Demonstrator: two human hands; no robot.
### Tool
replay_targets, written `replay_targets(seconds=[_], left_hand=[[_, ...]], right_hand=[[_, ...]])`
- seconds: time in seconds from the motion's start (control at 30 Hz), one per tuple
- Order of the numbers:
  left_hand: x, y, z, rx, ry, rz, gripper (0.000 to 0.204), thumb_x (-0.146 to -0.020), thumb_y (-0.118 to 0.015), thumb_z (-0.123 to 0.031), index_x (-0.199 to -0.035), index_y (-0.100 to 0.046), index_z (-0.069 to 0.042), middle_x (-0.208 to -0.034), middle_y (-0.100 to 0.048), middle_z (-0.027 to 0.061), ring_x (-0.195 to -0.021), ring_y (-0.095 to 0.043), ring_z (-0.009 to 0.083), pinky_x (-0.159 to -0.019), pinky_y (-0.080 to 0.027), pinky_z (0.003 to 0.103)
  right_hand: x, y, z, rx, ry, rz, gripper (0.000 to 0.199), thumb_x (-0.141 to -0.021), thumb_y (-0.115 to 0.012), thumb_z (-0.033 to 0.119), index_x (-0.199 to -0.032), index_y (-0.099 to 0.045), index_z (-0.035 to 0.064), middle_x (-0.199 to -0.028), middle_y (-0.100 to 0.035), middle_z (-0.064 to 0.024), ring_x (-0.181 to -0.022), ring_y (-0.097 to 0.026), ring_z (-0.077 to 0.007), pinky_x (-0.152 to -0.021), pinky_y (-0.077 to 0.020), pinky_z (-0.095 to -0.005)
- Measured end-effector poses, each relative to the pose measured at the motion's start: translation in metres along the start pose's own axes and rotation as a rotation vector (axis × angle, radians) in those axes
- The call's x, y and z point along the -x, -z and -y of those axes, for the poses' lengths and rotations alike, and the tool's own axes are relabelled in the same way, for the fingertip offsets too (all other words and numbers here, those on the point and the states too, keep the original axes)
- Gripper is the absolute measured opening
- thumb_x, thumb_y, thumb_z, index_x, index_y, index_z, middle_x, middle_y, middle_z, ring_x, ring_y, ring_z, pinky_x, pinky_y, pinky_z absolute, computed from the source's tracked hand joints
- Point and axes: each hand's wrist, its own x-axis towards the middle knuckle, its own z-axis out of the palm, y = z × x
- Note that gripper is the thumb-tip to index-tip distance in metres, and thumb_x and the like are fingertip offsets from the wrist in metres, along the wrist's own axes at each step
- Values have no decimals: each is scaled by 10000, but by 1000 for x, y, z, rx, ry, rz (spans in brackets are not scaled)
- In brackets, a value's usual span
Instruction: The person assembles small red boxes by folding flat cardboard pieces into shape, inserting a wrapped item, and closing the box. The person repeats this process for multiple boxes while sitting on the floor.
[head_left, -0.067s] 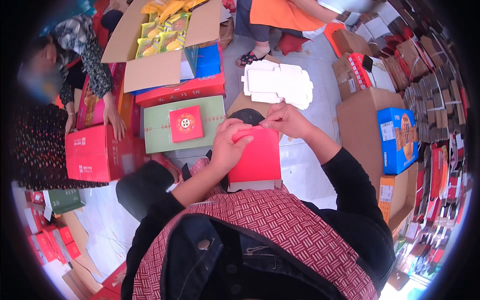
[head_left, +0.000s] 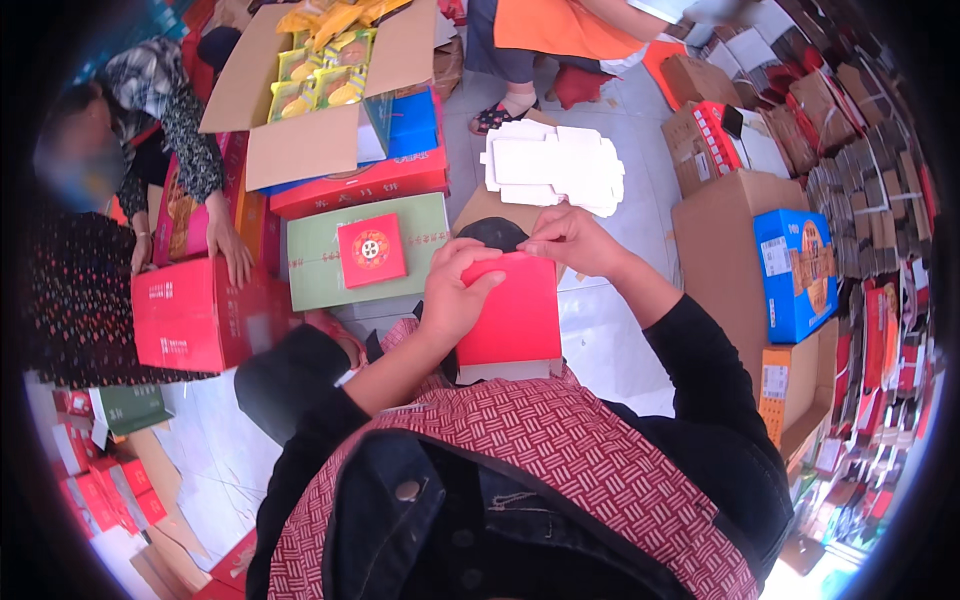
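Left hand point(head_left: 457, 287), half-closed, grips the red box point(head_left: 512, 325); right hand point(head_left: 572, 240) pinches its far edge, best pressed evenly

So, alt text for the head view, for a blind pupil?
A person's left hand grips a red box, right hand at its far edge. At left, a patterned box sits on a green box; white card lies ahead.

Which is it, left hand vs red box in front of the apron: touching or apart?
Touching: the head view shows the left hand on the red box, thumb against its upper left corner.
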Motion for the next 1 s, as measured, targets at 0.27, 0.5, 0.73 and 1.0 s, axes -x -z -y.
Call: replay_targets(seconds=[0.27, 0.5, 0.73, 1.0], left_hand=[[0, -3, -3, -17, -16, -30, 214, -708, -725, -19, -908, -653, -47, -1018, -580, 94, -999, -552, 220, -898, -423, 306], [11, -4, 7, 79, 54, -73, 202, -698, -740, -72, -850, -613, -30, -956, -590, 95, -919, -557, 263, -851, -445, 332], [21, 8, 17, 498, 365, -136, 168, -752, -726, -56, -853, -595, -28, -882, -606, 55, -838, -575, 154, -792, -469, 275], [-6, 84, -30, 558, -24, -447, 88, -791, -668, 10, -808, -587, -18, -964, -604, 66, -892, -572, 117, -803, -471, 261]], right_hand=[[43, -20, -7, -414, -22, -217, 165, -804, -645, -8, -959, -683, 32, -939, -588, -49, -862, -574, -110, -762, -468, -235], [58, -83, -2, 139, 67, -531, 420, -876, -498, 56, -1290, -435, 17, -1263, -489, -168, -1125, -495, -294, -973, -373, -380], [51, -103, 25, -114, 70, -410, 576, -898, -407, 44, -1424, -182, -27, -1443, -298, -199, -1339, -301, -304, -1080, -248, -354], [-24, -65, 82, -47, 272, -190, 771, -874, -575, 129, -1452, -76, 27, -1423, -327, -204, -1289, -378, -277, -1046, -298, -336]])
